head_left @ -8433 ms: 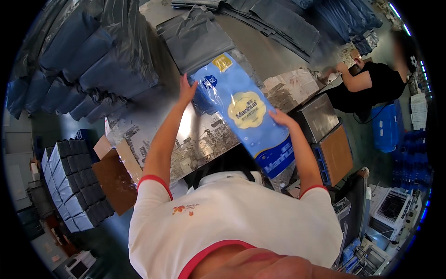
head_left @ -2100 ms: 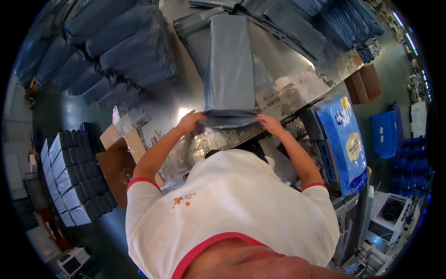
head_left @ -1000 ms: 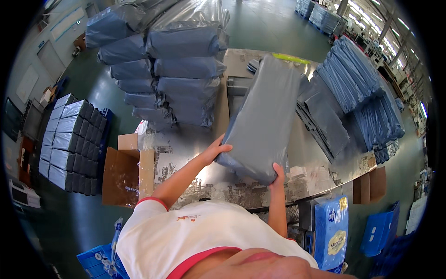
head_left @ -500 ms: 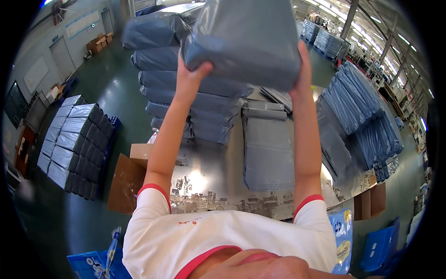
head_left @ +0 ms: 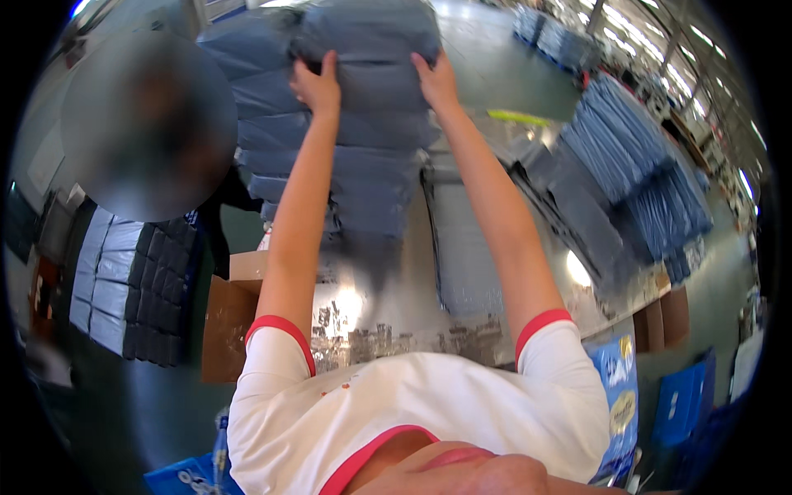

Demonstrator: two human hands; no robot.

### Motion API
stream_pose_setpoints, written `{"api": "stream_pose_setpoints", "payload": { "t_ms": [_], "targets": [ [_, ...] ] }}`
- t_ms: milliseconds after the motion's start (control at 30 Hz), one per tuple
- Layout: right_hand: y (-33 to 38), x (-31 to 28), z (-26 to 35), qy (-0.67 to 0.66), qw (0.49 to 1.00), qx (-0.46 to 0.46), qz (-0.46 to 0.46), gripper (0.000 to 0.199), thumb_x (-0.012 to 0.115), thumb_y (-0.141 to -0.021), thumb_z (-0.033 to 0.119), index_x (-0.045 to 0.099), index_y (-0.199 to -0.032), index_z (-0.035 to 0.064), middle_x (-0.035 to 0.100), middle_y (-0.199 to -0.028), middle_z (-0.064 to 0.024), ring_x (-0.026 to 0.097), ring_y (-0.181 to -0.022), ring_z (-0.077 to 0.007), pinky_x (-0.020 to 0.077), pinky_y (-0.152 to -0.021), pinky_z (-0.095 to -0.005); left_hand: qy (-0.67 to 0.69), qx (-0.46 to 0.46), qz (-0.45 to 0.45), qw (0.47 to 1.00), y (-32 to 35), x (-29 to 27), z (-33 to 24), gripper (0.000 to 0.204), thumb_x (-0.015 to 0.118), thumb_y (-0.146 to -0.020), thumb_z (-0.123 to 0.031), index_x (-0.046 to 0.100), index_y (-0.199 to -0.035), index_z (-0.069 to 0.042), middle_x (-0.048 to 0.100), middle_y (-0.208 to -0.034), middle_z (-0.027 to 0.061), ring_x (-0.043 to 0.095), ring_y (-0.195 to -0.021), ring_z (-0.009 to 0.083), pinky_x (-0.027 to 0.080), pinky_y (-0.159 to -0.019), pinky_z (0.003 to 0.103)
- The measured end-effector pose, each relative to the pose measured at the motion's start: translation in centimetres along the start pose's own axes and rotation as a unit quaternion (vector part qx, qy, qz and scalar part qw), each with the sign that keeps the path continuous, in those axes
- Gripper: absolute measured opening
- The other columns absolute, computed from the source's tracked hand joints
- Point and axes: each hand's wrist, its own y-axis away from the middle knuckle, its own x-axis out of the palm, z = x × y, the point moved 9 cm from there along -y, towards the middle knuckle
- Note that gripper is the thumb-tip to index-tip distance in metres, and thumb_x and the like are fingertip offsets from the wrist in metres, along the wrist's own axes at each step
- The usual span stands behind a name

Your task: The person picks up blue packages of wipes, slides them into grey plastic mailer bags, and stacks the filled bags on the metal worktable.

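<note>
A grey plastic-wrapped bundle rests at the top of a tall stack of similar bundles on the far side of the metal table. My left hand grips its left side near the lower corner, the thumb pointing up and the other fingers partly hidden in the gap. Against the right side presses my right hand, its thumb on the front face and its fingers out of sight round the edge. Flat grey plastic bags lie on the table below my right forearm.
Folded blue-grey bags are piled at the table's right. Open cardboard boxes stand by the left edge. A blurred person is close on the left, near a pallet load of grey bundles. A blue package sits lower right.
Both hands have moved left and away from me with the bundle, which has gone from mid-air onto the stack. A blurred person has come into view on the left.
</note>
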Motion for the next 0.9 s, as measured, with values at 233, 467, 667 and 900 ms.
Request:
{"api": "stream_pose_setpoints", "payload": {
  "t_ms": [233, 467, 667, 900],
  "targets": [
    [22.6, -9.7, -2.0, 0.228, 0.964, 0.063, 0.12, 0.075, 0.062, -0.066, 0.02, 0.018, -0.127, 0.0085, 0.02, -0.125, -0.027, 0.02, -0.118, -0.0382, 0.0208, -0.096, -0.0407, 0.09, 0.021, 0.152, 0.984, 19.5, -2.2, 8.3, 0.048, 0.053, -0.076, -0.006, 0.03, -0.117, 0.003, 0.031, -0.12, 0.0143, 0.034, -0.109, 0.0247, 0.026, -0.092, 0.033],
    [49.0, -43.3, -9.1, 0.664, 0.591, 0.388, 0.243, 0.067, 0.052, -0.07, 0.015, 0.018, -0.127, 0.0128, 0.021, -0.125, -0.0281, 0.022, -0.116, -0.0411, 0.0209, -0.094, -0.0467, -0.091, -0.286, 0.563, 0.77, 49.2, -13.0, 30.5, 0.028, 0.049, -0.079, -0.019, 0.049, -0.098, 0.002, 0.055, -0.09, 0.0109, 0.055, -0.075, 0.0193, 0.045, -0.064, 0.028],
    [58.2, -67.3, -8.3, 0.769, 0.259, 0.418, 0.409, 0.028, 0.042, -0.075, 0.02, 0.059, -0.096, 0.0093, 0.051, -0.105, -0.0132, 0.045, -0.101, -0.0326, 0.0227, -0.088, -0.0539, -0.008, -0.463, 0.601, 0.651, 57.8, -12.9, 24.8, 0.028, 0.048, -0.081, -0.025, 0.052, -0.096, -0.002, 0.057, -0.087, 0.0051, 0.055, -0.072, 0.0111, 0.041, -0.057, 0.02],
    [56.7, -54.9, -8.4, 0.651, 0.306, 0.389, 0.575, 0.023, 0.049, -0.071, 0.019, 0.064, -0.084, 0.0093, 0.061, -0.088, -0.0083, 0.058, -0.077, -0.0268, 0.0431, -0.055, -0.0461, 0.006, -0.384, 0.667, 0.638, 58.7, -9.5, 21.5, 0.023, 0.048, -0.08, -0.018, 0.053, -0.097, -0.003, 0.057, -0.086, 0.0061, 0.055, -0.072, 0.0122, 0.042, -0.063, 0.023]
  ]
}}
